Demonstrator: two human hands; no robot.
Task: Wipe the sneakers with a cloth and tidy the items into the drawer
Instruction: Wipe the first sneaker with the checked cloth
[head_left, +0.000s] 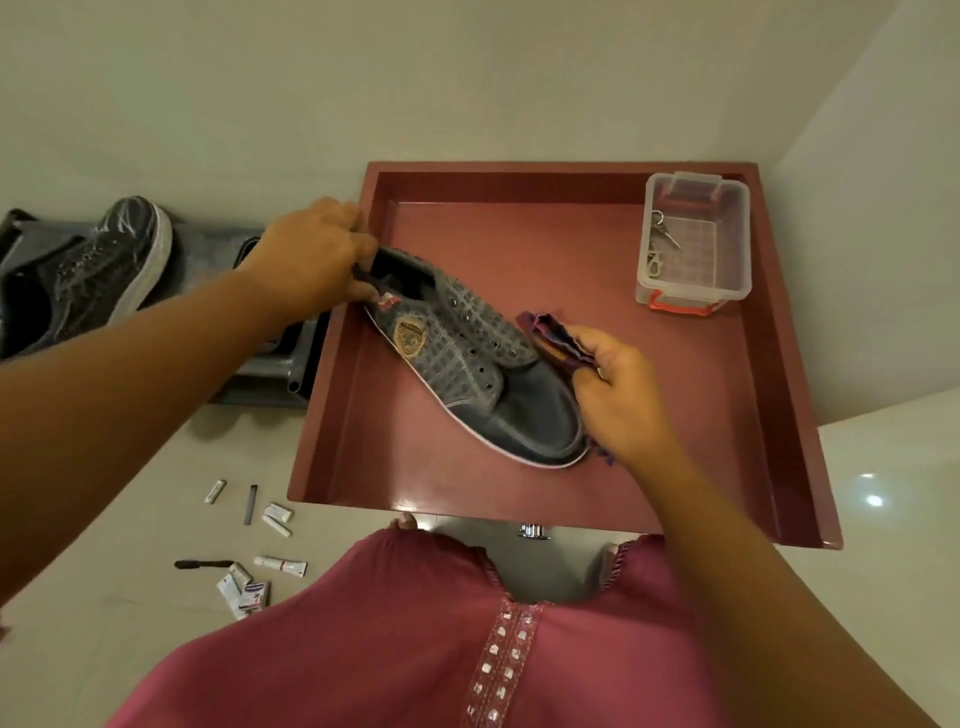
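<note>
A grey-blue sneaker (467, 353) with a gold badge lies over the open red drawer (519, 499), toe toward me. My left hand (311, 254) grips its heel collar. My right hand (618, 395) holds a folded purple cloth (550, 338) against the sneaker's toe side. The second sneaker (98, 265) stands on a grey rack (270, 374) at the left. Small tubes and boxes (249, 587) lie on the floor at the lower left.
A clear plastic box (696, 244) with an orange handle sits in the drawer's far right corner, with keys inside. A dark pen-like stick (202, 564) and a grey bar (250, 503) lie among the floor items. The drawer's metal knob (531, 530) faces me.
</note>
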